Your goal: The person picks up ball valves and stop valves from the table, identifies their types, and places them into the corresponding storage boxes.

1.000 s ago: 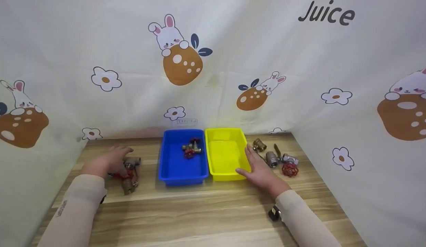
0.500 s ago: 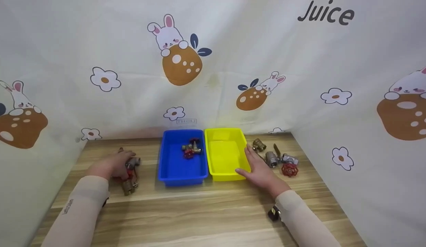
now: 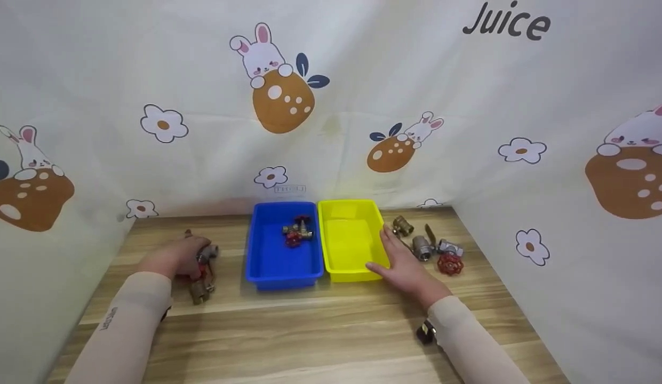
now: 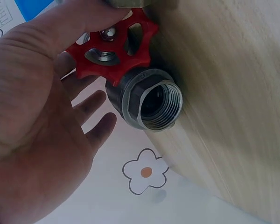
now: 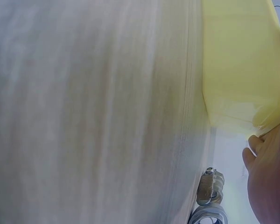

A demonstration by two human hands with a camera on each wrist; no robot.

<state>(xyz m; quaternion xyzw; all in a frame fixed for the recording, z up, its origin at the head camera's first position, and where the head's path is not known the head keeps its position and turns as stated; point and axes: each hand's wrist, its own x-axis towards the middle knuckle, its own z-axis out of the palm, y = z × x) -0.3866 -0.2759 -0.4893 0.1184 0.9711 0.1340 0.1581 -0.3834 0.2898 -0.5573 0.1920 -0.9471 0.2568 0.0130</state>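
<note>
In the head view my left hand [image 3: 173,256] is over a small cluster of metal valves at the table's left. Its thumb and fingers hold a valve with a red handwheel [image 4: 121,51], seen close in the left wrist view. A dark threaded valve end [image 4: 130,100] shows just beside the wheel, and the ring and little fingers reach out loosely behind. A brass valve [image 3: 199,292] lies nearest the front of that cluster. With fingers extended, my right hand [image 3: 408,272] rests against the right side of the yellow bin [image 3: 347,240].
Left of the yellow bin stands a blue bin [image 3: 280,261] with small red-wheeled valves [image 3: 293,238] inside. More valves lie right of my right hand, including a brass one [image 3: 403,225], a lever valve [image 3: 422,248] and a red-wheeled one [image 3: 450,263]. Printed cloth [image 3: 331,154] walls the table.
My left hand has moved slightly right and down onto the valve cluster, its fingers closing in. The right hand, bins and other valves stay put.
</note>
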